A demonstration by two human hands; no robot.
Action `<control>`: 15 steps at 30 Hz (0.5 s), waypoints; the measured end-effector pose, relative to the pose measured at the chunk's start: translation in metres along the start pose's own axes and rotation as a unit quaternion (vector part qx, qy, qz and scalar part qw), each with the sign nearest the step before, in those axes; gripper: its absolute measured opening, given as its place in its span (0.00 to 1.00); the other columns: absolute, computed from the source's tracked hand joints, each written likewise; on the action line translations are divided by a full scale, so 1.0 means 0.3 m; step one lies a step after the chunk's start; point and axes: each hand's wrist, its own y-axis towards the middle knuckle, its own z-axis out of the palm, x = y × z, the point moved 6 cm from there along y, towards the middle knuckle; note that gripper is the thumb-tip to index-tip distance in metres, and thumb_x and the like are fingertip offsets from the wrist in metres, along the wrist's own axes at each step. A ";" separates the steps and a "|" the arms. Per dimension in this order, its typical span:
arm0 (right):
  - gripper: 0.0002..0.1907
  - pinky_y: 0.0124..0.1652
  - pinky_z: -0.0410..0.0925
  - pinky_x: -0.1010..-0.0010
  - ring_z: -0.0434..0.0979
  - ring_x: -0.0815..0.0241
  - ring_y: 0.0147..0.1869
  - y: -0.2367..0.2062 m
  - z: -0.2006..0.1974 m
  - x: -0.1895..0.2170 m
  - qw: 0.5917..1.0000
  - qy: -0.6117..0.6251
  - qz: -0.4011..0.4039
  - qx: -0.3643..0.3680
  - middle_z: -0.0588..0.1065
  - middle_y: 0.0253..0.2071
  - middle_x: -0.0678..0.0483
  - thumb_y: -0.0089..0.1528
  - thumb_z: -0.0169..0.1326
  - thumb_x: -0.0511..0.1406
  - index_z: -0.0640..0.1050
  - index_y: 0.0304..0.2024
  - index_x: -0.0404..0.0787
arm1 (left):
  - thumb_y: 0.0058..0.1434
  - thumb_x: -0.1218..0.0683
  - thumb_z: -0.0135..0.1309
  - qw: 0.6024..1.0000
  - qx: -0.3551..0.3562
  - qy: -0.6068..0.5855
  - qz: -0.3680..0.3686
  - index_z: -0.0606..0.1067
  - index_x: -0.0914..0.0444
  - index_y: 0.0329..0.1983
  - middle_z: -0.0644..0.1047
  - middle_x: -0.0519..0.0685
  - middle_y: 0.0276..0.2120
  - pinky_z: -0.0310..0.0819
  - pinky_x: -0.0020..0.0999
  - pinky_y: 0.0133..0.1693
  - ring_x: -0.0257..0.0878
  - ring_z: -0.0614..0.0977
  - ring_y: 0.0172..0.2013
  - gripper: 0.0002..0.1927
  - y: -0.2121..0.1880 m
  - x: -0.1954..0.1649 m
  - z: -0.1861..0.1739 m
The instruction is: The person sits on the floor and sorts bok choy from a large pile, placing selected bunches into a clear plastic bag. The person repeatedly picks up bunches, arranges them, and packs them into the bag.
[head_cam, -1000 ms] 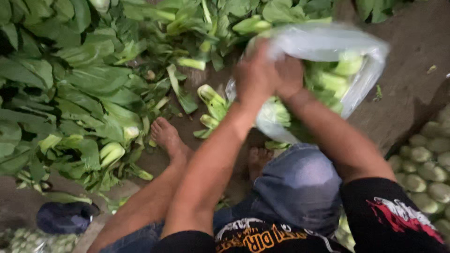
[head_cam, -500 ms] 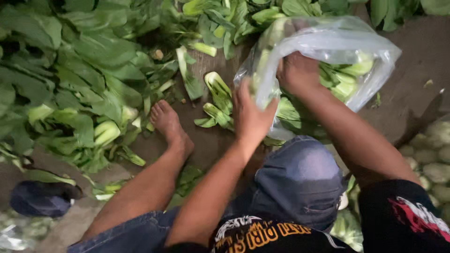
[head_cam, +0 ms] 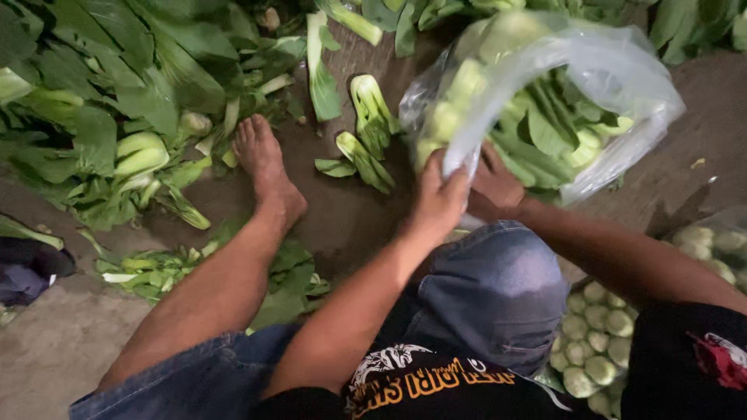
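The fingers of the left hand (head_cam: 440,194) were curled tight around a gathered fold of the clear plastic bag (head_cam: 622,78), pinching the film at its near edge; the right hand (head_cam: 494,190) was pressed up against the underside of the same bag, its fingers spread and partly tucked beneath the plastic, though whether they gripped the film or only propped it could not be told. The bag itself sat just beyond both hands, bulging with pale-stemmed leafy greens (head_cam: 545,124) and tilted toward the person's raised knee (head_cam: 498,288) in blue denim. To the left of the bag a few loose stalks (head_cam: 366,132) lay on the dark ground, and farther left of it the person's bare foot (head_cam: 264,167) rested at the edge of a broad heap of greens (head_cam: 101,101). Below and to the right of the bag, trimmed stem ends (head_cam: 599,342) were packed close together in another sack. The likely trouble lay in the thin film — bunched in one fist and loaded heavily, it could stretch or split at the fold, or the bag could slump sideways and spill stalks onto the dirt if the supporting hand slipped away.
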 end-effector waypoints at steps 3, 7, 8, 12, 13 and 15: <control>0.33 0.64 0.58 0.52 0.46 0.36 0.78 -0.018 0.072 -0.008 0.992 0.074 0.066 0.080 0.61 0.73 0.54 0.58 0.56 0.44 0.69 0.68 0.59 | 0.73 0.50 0.51 0.977 -0.082 0.117 0.156 0.70 0.68 0.59 0.76 0.54 0.48 0.75 0.37 0.47 0.40 0.79 0.46 0.19 0.004 -0.071 -0.016; 0.26 0.58 0.64 0.55 0.60 0.37 0.73 -0.017 -0.031 0.012 0.991 0.109 0.040 -0.073 0.68 0.68 0.54 0.63 0.57 0.43 0.75 0.64 0.54 | 0.66 0.47 0.59 0.986 -0.098 0.104 0.085 0.71 0.70 0.58 0.78 0.57 0.48 0.75 0.40 0.49 0.44 0.79 0.47 0.26 -0.011 -0.099 -0.103; 0.25 0.61 0.64 0.52 0.63 0.39 0.72 -0.021 -0.069 0.046 0.994 0.043 -0.030 -0.100 0.69 0.66 0.52 0.59 0.57 0.42 0.76 0.60 0.51 | 0.62 0.47 0.62 0.990 -0.072 0.110 0.056 0.70 0.70 0.57 0.78 0.59 0.48 0.75 0.41 0.49 0.45 0.79 0.46 0.28 -0.019 -0.122 -0.112; 0.23 0.63 0.66 0.50 0.71 0.40 0.64 -0.038 -0.218 0.096 0.977 -0.016 -0.146 -0.156 0.72 0.58 0.44 0.51 0.58 0.37 0.76 0.50 0.38 | 0.50 0.48 0.69 0.924 -0.070 0.336 0.166 0.63 0.70 0.64 0.74 0.61 0.54 0.73 0.43 0.54 0.51 0.78 0.52 0.43 -0.023 -0.412 -0.033; 0.23 0.62 0.67 0.52 0.72 0.39 0.62 -0.045 -0.256 0.097 0.978 0.028 -0.131 -0.159 0.73 0.56 0.42 0.52 0.57 0.36 0.76 0.49 0.35 | 0.51 0.49 0.71 0.873 -0.068 0.401 0.270 0.60 0.71 0.67 0.70 0.65 0.59 0.70 0.46 0.58 0.58 0.74 0.58 0.47 -0.016 -0.518 0.036; 0.21 0.57 0.67 0.52 0.72 0.38 0.59 -0.049 -0.378 0.047 0.965 0.075 -0.047 -0.246 0.72 0.55 0.41 0.57 0.56 0.33 0.75 0.52 0.34 | 0.51 0.51 0.70 0.803 -0.045 0.457 0.379 0.56 0.71 0.70 0.68 0.70 0.62 0.69 0.50 0.58 0.65 0.71 0.61 0.49 0.042 -0.672 0.181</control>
